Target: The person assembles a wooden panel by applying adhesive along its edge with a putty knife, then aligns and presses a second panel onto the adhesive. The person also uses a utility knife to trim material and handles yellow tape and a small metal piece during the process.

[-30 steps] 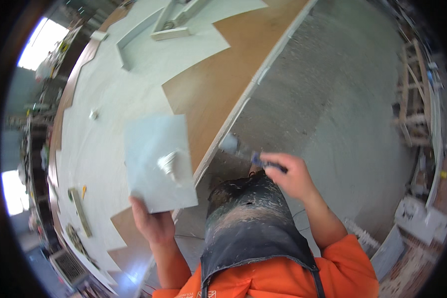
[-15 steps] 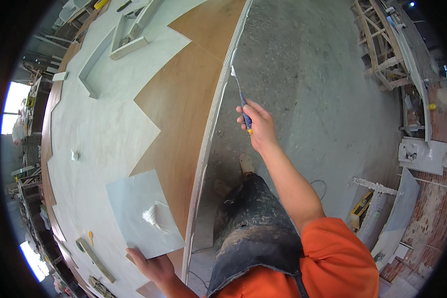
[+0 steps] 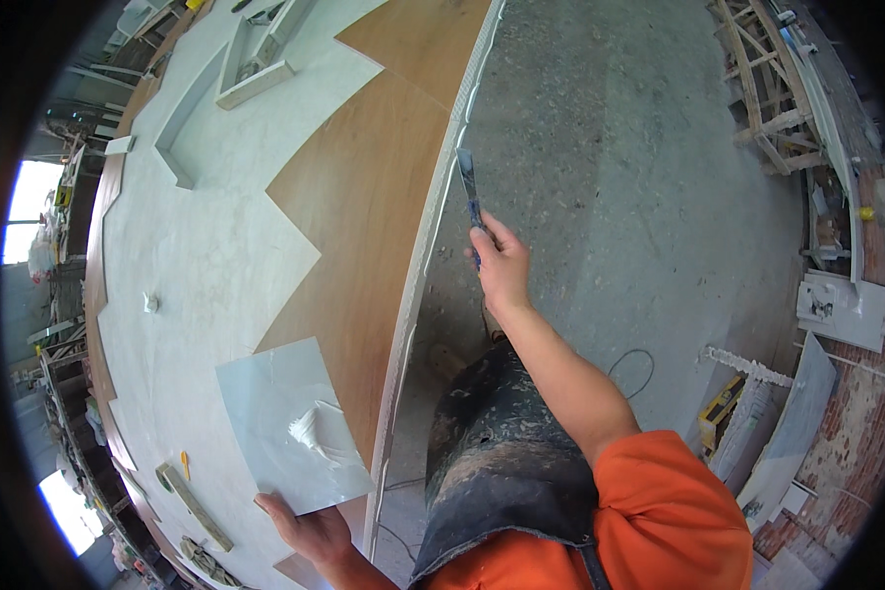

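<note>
In my right hand (image 3: pixel 503 265) is a putty knife (image 3: pixel 467 182) with a dark blue handle. Its blade points away from me and shows its flat face, close beside the long edge of a large board. Along that edge runs a pale perforated strip (image 3: pixel 425 231) with a line of white paste. My left hand (image 3: pixel 312 531) grips the near corner of a smooth grey rectangular plate (image 3: pixel 265 388), held over the board. A smear of white paste (image 3: pixel 308 433) lies on the plate.
Zigzag brown wood panels (image 3: pixel 364 177) border the board's white surface (image 3: pixel 197 246). On it rest a white frame piece (image 3: pixel 256 84), a short bar (image 3: pixel 197 506) and a small orange-handled tool (image 3: pixel 185 462). A wooden rack (image 3: pixel 757 79) and a yellow spirit level (image 3: pixel 721 408) stand to the right.
My right hand has drawn slightly nearer and left. The knife has turned from edge-on to showing its blade's face, and the white blob at its tip no longer shows. The plate is nearly unmoved.
</note>
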A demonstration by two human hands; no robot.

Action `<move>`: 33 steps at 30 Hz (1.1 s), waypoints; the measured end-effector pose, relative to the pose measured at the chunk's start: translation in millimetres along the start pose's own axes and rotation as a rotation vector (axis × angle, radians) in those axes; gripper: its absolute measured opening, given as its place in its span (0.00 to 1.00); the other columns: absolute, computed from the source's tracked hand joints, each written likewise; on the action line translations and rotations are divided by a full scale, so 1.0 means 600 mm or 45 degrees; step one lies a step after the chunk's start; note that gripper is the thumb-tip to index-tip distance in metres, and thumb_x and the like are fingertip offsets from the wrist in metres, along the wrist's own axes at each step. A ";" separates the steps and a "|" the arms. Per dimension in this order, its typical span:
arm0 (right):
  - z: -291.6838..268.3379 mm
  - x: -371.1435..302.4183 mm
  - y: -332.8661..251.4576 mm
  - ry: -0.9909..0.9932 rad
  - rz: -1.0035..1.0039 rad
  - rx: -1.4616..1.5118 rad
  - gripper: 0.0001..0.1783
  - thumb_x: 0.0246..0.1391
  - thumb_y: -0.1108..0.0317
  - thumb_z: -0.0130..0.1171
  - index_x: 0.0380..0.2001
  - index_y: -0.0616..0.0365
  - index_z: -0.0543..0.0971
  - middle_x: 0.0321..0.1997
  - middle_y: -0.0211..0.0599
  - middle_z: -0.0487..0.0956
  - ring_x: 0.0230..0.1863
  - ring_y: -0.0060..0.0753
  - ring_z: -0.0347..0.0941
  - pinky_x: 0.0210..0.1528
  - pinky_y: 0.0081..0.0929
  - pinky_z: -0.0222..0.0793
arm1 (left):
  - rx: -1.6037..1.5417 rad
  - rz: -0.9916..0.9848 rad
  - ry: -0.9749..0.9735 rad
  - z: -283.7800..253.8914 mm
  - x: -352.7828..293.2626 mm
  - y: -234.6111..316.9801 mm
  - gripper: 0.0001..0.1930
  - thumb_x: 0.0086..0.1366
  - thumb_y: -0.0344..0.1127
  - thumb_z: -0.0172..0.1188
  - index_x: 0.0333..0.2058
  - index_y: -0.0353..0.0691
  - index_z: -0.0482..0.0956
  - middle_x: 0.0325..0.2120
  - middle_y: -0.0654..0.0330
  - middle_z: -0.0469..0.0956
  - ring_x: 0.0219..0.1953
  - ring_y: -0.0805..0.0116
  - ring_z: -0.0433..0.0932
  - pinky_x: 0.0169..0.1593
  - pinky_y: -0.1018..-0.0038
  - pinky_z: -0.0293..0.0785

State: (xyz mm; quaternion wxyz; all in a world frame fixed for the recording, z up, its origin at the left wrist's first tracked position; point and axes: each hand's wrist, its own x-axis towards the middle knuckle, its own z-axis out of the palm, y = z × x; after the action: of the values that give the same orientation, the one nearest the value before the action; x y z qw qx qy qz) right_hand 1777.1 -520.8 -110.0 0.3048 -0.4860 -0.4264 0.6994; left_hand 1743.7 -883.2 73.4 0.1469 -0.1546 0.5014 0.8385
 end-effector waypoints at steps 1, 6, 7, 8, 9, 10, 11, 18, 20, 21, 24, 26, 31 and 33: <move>-0.004 -0.001 0.011 0.009 0.000 0.026 0.21 0.64 0.69 0.62 0.60 0.59 0.79 0.36 0.24 0.79 0.33 0.18 0.76 0.30 0.19 0.68 | -0.001 0.001 -0.001 0.001 0.000 0.000 0.33 0.78 0.54 0.46 0.69 0.33 0.59 0.68 0.51 0.63 0.69 0.56 0.64 0.71 0.56 0.62; -0.026 -0.004 0.029 0.063 0.043 0.095 0.23 0.64 0.69 0.62 0.61 0.60 0.77 0.38 0.28 0.81 0.32 0.19 0.76 0.30 0.19 0.69 | 0.161 0.038 -0.061 -0.021 0.006 0.003 0.32 0.79 0.54 0.45 0.68 0.34 0.60 0.67 0.52 0.64 0.67 0.56 0.65 0.70 0.56 0.63; -0.029 -0.018 0.012 0.062 0.071 0.158 0.24 0.63 0.69 0.62 0.61 0.61 0.77 0.39 0.29 0.81 0.32 0.19 0.76 0.30 0.19 0.69 | 0.127 0.030 -0.083 -0.028 0.005 0.004 0.31 0.79 0.53 0.46 0.68 0.34 0.61 0.67 0.52 0.65 0.68 0.56 0.65 0.70 0.56 0.62; -0.035 -0.034 -0.004 0.061 0.100 0.221 0.24 0.63 0.69 0.61 0.62 0.61 0.76 0.40 0.30 0.81 0.32 0.20 0.76 0.30 0.18 0.69 | 0.093 0.024 -0.107 -0.032 0.006 0.004 0.31 0.78 0.52 0.47 0.68 0.34 0.62 0.67 0.53 0.66 0.68 0.56 0.65 0.71 0.56 0.61; -0.050 -0.054 -0.016 -0.052 0.094 0.264 0.24 0.65 0.70 0.59 0.63 0.62 0.74 0.44 0.34 0.82 0.34 0.23 0.77 0.33 0.21 0.72 | 0.061 0.013 -0.135 -0.035 0.007 0.005 0.30 0.78 0.52 0.48 0.68 0.34 0.63 0.67 0.53 0.67 0.68 0.56 0.65 0.72 0.56 0.59; -0.060 -0.081 -0.025 -0.168 0.139 0.297 0.24 0.66 0.70 0.58 0.64 0.62 0.73 0.46 0.35 0.82 0.36 0.24 0.78 0.35 0.22 0.73 | 0.023 -0.007 -0.140 -0.038 0.006 0.006 0.30 0.78 0.52 0.48 0.67 0.34 0.64 0.67 0.53 0.67 0.68 0.57 0.65 0.72 0.56 0.59; -0.070 -0.111 -0.032 -0.284 0.185 0.331 0.24 0.67 0.70 0.57 0.65 0.62 0.73 0.47 0.36 0.82 0.38 0.25 0.78 0.37 0.23 0.74 | -0.014 -0.027 -0.145 -0.042 0.006 0.007 0.30 0.78 0.52 0.48 0.67 0.35 0.64 0.67 0.53 0.67 0.68 0.57 0.66 0.72 0.56 0.59; -0.092 -0.241 0.038 -0.559 0.515 0.391 0.24 0.70 0.70 0.53 0.67 0.60 0.70 0.54 0.36 0.81 0.48 0.28 0.80 0.47 0.27 0.77 | -0.097 -0.085 -0.124 -0.050 0.005 0.013 0.30 0.78 0.52 0.49 0.67 0.34 0.65 0.66 0.54 0.68 0.67 0.57 0.66 0.72 0.56 0.59; -0.085 -0.249 0.057 -0.542 0.490 0.382 0.24 0.70 0.70 0.54 0.67 0.60 0.70 0.54 0.36 0.80 0.48 0.27 0.79 0.47 0.27 0.77 | -0.041 -0.038 -0.162 -0.066 0.006 0.015 0.30 0.78 0.52 0.49 0.67 0.34 0.65 0.66 0.53 0.68 0.67 0.57 0.66 0.72 0.56 0.59; -0.080 -0.252 0.065 -0.534 0.478 0.379 0.24 0.70 0.70 0.54 0.67 0.60 0.70 0.53 0.36 0.80 0.48 0.27 0.79 0.47 0.27 0.77 | -0.012 -0.014 -0.181 -0.074 0.006 0.017 0.30 0.78 0.52 0.50 0.67 0.34 0.64 0.66 0.53 0.68 0.67 0.57 0.66 0.72 0.57 0.59; -0.064 -0.253 0.081 -0.470 0.409 0.363 0.25 0.69 0.71 0.55 0.67 0.60 0.70 0.53 0.35 0.80 0.48 0.27 0.79 0.47 0.26 0.77 | 0.065 0.006 -0.099 -0.078 -0.001 0.025 0.23 0.79 0.52 0.47 0.57 0.39 0.68 0.61 0.56 0.70 0.64 0.61 0.68 0.68 0.59 0.66; -0.047 -0.255 0.090 -0.431 0.369 0.328 0.25 0.68 0.72 0.56 0.67 0.61 0.70 0.53 0.35 0.80 0.47 0.26 0.78 0.48 0.25 0.77 | 0.034 -0.001 -0.064 -0.079 -0.008 0.029 0.23 0.79 0.52 0.46 0.58 0.39 0.68 0.62 0.55 0.69 0.64 0.60 0.68 0.68 0.59 0.66; -0.018 -0.265 0.143 -0.367 0.225 0.305 0.26 0.68 0.74 0.55 0.67 0.61 0.68 0.55 0.37 0.80 0.48 0.28 0.79 0.51 0.29 0.78 | 0.000 -0.034 -0.029 -0.089 -0.014 0.036 0.24 0.80 0.51 0.45 0.62 0.38 0.66 0.63 0.54 0.69 0.65 0.60 0.68 0.68 0.60 0.65; -0.011 -0.276 0.166 -0.347 0.188 0.287 0.25 0.68 0.75 0.54 0.67 0.62 0.69 0.55 0.36 0.80 0.48 0.27 0.79 0.51 0.28 0.77 | 0.000 -0.027 -0.029 -0.099 -0.016 0.036 0.25 0.80 0.51 0.44 0.63 0.38 0.66 0.63 0.54 0.69 0.65 0.59 0.68 0.69 0.59 0.65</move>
State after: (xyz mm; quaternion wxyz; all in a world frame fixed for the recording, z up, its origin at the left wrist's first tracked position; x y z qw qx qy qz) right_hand 1838.5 -703.2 -130.6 0.2447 -0.3795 -0.3457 0.8225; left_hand 1750.2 -946.7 68.0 0.1614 -0.1504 0.4981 0.8386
